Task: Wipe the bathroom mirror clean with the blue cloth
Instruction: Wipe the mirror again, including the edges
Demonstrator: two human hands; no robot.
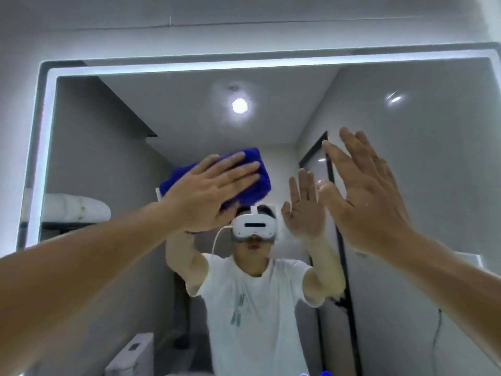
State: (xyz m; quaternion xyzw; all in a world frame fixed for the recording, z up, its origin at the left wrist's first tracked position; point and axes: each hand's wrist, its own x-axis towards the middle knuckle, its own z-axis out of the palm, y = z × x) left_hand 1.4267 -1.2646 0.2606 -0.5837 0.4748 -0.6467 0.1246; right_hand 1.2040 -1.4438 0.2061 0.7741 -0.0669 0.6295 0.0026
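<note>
The bathroom mirror [406, 164] fills most of the view, framed by a lit white strip. My left hand [211, 188] lies flat with straight fingers on the bunched blue cloth [257, 183] and presses it against the glass at the mirror's middle. My right hand [366, 194] is raised to the right of the cloth, fingers straight and spread, palm toward the glass and holding nothing. Whether it touches the mirror I cannot tell. The mirror reflects a person in a white shirt with both arms raised.
The grey wall [244, 25] runs above the mirror's top edge. Reflected in the glass are a ceiling lamp [239, 105], a shelf with white towels [73, 210] at the left, a dark-framed door [333, 213] at the right and a toilet [132, 356] low down.
</note>
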